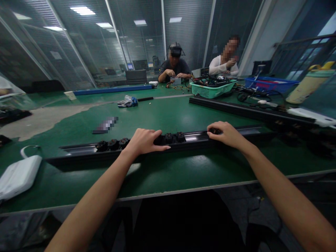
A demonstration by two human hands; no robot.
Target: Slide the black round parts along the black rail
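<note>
A long black metal rail [86, 151] lies across the green table in front of me, with several small black parts [112, 144] sitting in its channel. My left hand [144, 141] rests flat on top of the rail near its middle, fingers stretched out to the right beside two more black parts [173, 137]. My right hand [225, 133] rests further right on the rail, its fingers curled down onto a small black part [214, 131] in the channel.
A second black rail [244, 112] lies behind to the right, next to a green basket [210, 90] of cables. A white device [18, 175] sits at left. Two people work at the far side. The table edge [183, 190] runs just below my arms.
</note>
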